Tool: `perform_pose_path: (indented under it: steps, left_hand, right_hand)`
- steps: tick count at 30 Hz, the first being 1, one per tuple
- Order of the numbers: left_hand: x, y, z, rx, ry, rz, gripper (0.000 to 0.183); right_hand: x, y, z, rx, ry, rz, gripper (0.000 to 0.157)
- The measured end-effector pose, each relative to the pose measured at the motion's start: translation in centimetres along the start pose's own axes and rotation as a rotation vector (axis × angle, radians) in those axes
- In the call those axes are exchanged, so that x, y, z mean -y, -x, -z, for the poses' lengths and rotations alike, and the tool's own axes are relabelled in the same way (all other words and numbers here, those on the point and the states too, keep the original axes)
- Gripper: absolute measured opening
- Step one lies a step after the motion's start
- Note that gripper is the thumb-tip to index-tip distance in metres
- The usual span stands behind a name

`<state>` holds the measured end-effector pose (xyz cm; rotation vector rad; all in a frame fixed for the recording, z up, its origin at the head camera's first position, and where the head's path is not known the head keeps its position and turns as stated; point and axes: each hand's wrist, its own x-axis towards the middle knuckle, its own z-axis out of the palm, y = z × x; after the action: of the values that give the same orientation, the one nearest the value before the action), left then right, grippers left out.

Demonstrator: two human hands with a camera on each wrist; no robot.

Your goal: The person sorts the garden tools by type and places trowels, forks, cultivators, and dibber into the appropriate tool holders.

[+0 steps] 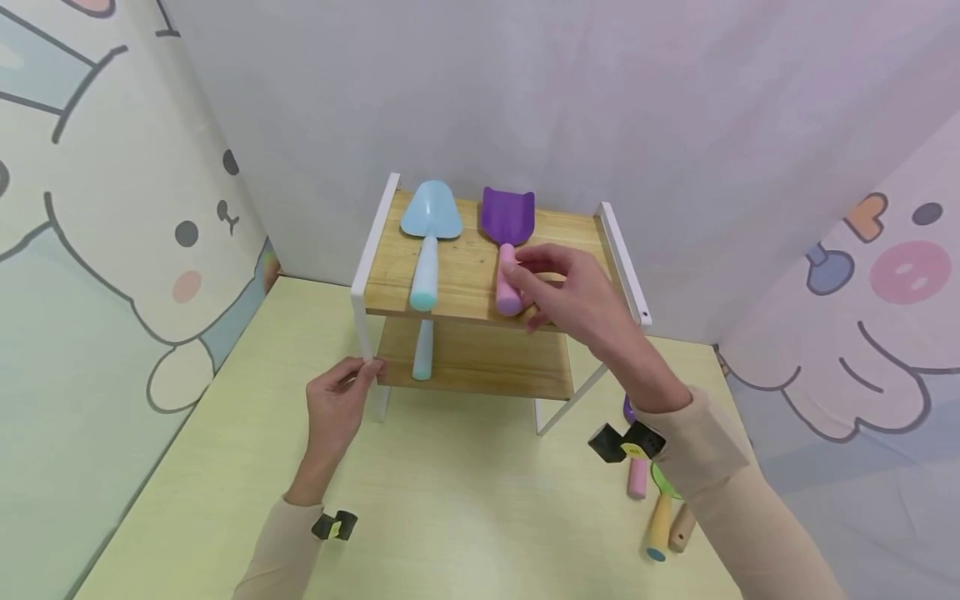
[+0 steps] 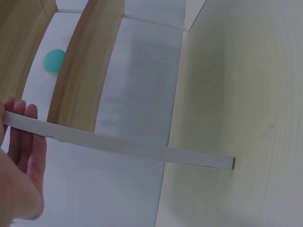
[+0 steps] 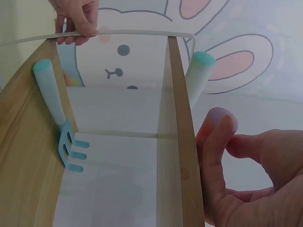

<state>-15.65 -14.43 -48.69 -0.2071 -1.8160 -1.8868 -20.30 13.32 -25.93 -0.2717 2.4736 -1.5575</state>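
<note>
A toy shovel with a purple blade (image 1: 508, 217) and pink handle lies on the top board of a small two-tier shelf (image 1: 467, 287). My right hand (image 1: 577, 296) pinches its handle between thumb and fingers, near the board's front edge. My left hand (image 1: 337, 408) grips the white leg (image 2: 118, 144) at the shelf's left front. Left of the purple shovel lies a light blue trowel (image 1: 431, 212), its handle pointing forward. On the lower board rests a blue toy rake (image 3: 71, 149); in the head view only its handle (image 1: 423, 352) shows.
On the table (image 1: 450, 500) at the right lie several more tools, partly hidden by my right sleeve: a pink handle (image 1: 637, 479), a yellow handle (image 1: 660, 527) with a green head, and a brown handle (image 1: 682, 527). Cartoon-printed curtains (image 1: 135, 208) stand around the table.
</note>
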Motion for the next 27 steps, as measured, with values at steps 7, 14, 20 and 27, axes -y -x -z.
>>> perform_pose_path:
  steps: [7, 14, 20, 27]
  left_hand:
    - [-0.2, -0.2, -0.1, 0.009, -0.013, 0.003, 0.008]
    - [-0.5, -0.3, -0.1, 0.016, -0.004, -0.032, 0.006]
    - [-0.5, -0.3, -0.1, 0.012, 0.031, -0.044, 0.007]
    - [-0.3, -0.2, 0.0, -0.001, 0.040, -0.048, 0.007]
  right_hand:
    - [-0.5, 0.8, 0.4, 0.000, -0.029, 0.047, 0.046]
    - [-1.0, 2.0, 0.9, 0.016, -0.003, 0.121, 0.044]
    - [-2.1, 3.6, 1.3, 0.034, 0.092, 0.232, 0.040]
    - [-3.8, 5.6, 1.8, 0.029, 0.134, 0.286, 0.035]
